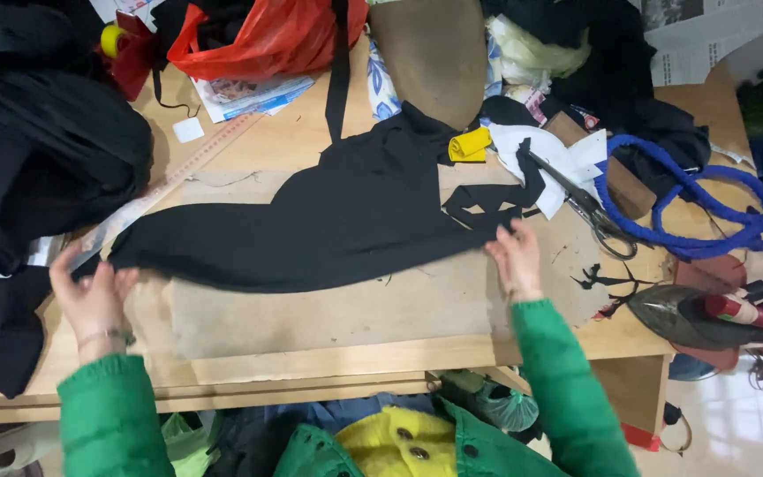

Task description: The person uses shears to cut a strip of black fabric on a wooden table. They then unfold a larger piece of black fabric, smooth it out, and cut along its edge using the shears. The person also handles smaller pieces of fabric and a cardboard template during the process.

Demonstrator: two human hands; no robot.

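While the black cloth (328, 230) lies lengthwise along the table's (311, 358) front edge, the left hand (90, 296) and right hand (516, 258) pinch its opposite ends.

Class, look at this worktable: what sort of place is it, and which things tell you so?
Probably a tailoring or sewing workshop. Both hands spread a cut piece of black fabric on a wooden table, with scissors and a clothes iron beside it.
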